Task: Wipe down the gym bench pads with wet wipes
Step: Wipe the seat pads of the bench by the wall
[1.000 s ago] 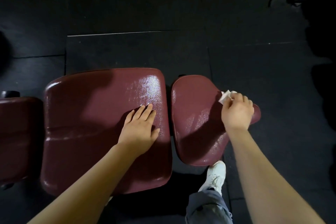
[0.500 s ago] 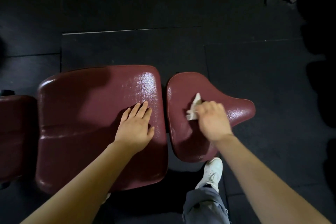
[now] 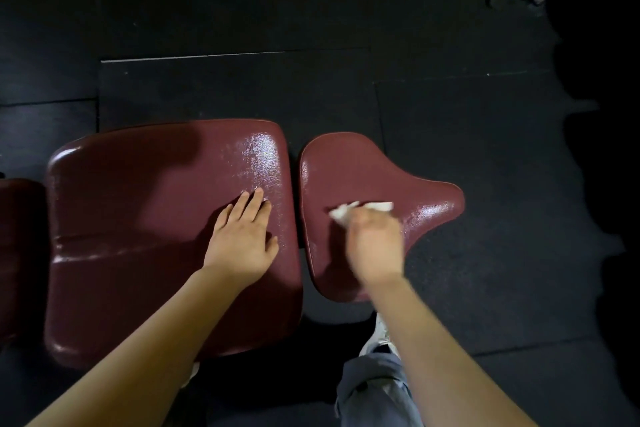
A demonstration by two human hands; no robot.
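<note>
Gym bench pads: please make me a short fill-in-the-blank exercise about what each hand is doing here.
1. The right hand rubs a white ____ on the small seat pad.
2. The left hand rests flat on the ____ pad.
3. The left hand's fingers are ____, not curled.

Missing words: wipe; large; straight

Under the left hand (image 3: 242, 246) the large pad (image 3: 138, 236) is dark maroon with a fine pebbled grain, glossy pale beyond the fingertips. The small pad (image 3: 363, 170) under the right hand (image 3: 375, 246) is the same maroon. The wipe (image 3: 349, 211) at that hand's fingers is white. The floor (image 3: 450, 114) beyond both hands is black; the trouser leg (image 3: 374, 388) below the right forearm is grey-blue and the shoe (image 3: 377, 336) white.
</note>
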